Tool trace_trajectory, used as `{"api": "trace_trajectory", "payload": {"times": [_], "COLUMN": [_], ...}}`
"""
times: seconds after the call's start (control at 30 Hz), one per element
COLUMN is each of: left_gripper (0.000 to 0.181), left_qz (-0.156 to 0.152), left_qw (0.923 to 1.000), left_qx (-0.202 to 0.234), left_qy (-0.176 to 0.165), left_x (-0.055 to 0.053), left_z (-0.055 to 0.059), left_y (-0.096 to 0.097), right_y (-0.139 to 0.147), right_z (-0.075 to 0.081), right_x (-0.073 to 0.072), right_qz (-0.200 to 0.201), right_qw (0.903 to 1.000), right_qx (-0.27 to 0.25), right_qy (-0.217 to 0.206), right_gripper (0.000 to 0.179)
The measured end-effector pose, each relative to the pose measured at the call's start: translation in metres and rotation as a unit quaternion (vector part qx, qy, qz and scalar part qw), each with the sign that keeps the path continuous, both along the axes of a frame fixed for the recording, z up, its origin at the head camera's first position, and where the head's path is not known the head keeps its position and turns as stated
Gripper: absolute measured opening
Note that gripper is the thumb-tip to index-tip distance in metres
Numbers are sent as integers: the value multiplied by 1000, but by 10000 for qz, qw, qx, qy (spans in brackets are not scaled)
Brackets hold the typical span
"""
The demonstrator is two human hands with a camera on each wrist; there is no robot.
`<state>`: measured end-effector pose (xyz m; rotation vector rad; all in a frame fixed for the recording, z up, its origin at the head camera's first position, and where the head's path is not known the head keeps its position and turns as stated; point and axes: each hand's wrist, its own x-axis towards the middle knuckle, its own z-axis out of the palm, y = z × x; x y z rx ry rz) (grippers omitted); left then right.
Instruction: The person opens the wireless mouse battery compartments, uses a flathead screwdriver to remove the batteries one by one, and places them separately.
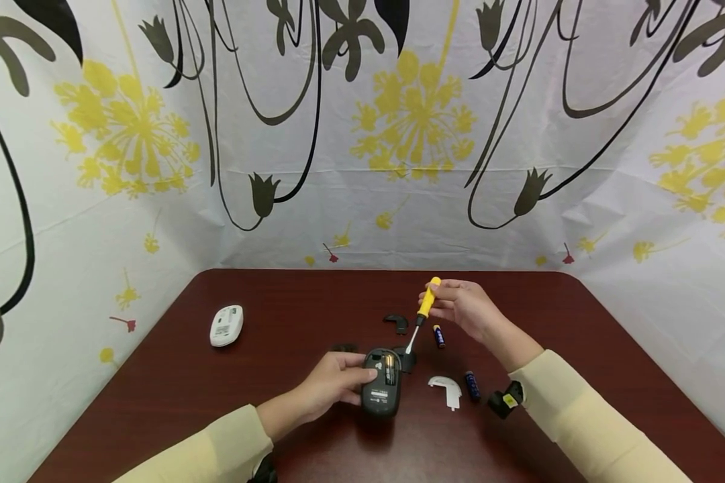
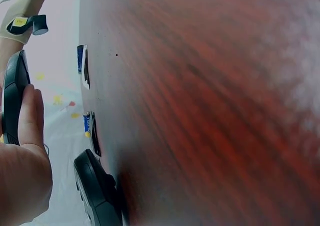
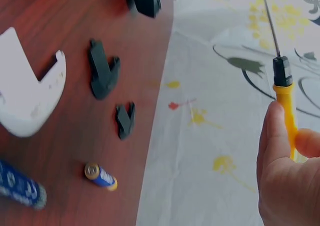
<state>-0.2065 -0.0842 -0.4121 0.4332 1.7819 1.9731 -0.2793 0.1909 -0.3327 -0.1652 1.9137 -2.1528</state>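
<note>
My left hand (image 1: 338, 379) grips a black computer mouse (image 1: 380, 397) with its underside up toward me. In its uncovered slot lies a gold-and-black battery (image 1: 389, 369). A yellow-handled screwdriver (image 1: 425, 305) is held between the thumb and fingers of my right hand (image 1: 462, 307). Its shaft slants down, and the tip appears close to the mouse's upper right edge; whether they touch I cannot tell. Behind the mouse lies a black cover (image 1: 407, 362), partly hidden. In the left wrist view a second black mouse (image 2: 97, 191) rests on the table beyond my left hand.
A white mouse (image 1: 226, 325) lies at the left of the brown table (image 1: 290, 302). To the right are a white cover (image 1: 448, 390), a blue battery (image 1: 472, 386) and a smaller blue battery (image 1: 439, 337). Another black cover (image 1: 397, 323) sits farther back. Patterned cloth (image 1: 338, 201) surrounds the table.
</note>
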Motion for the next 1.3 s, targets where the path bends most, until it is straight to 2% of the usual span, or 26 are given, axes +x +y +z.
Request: {"api": "trace_trajectory", "payload": {"times": [0.3,0.5,0.67,0.8,1.03,1.3], "left_gripper": [44,43,43,43,42,42], "left_qz": [-29,1,-2,10,15,15], "left_qw": [10000,10000,10000,10000,10000,10000], "left_qx": [30,20,31,56,68,57], "left_qy": [-50,-34,-49,-68,-40,-39], "left_x": [2,2,2,2,2,2], "left_z": [2,3,3,3,2,2], "left_y": [0,0,2,2,1,1], "right_y": [28,49,65,78,98,117], "right_z": [7,5,-1,-8,-20,-32], "right_x": [-10,-21,-30,-36,-45,-53], "right_qz": [-236,-499,-769,-1004,-1233,-1299], "right_qw": [9996,9986,9969,9941,9891,9827], "right_qx": [105,32,29,341,728,1252], "right_qy": [-142,-149,-190,-244,-351,-415], "right_gripper": [35,29,45,57,43,51]}}
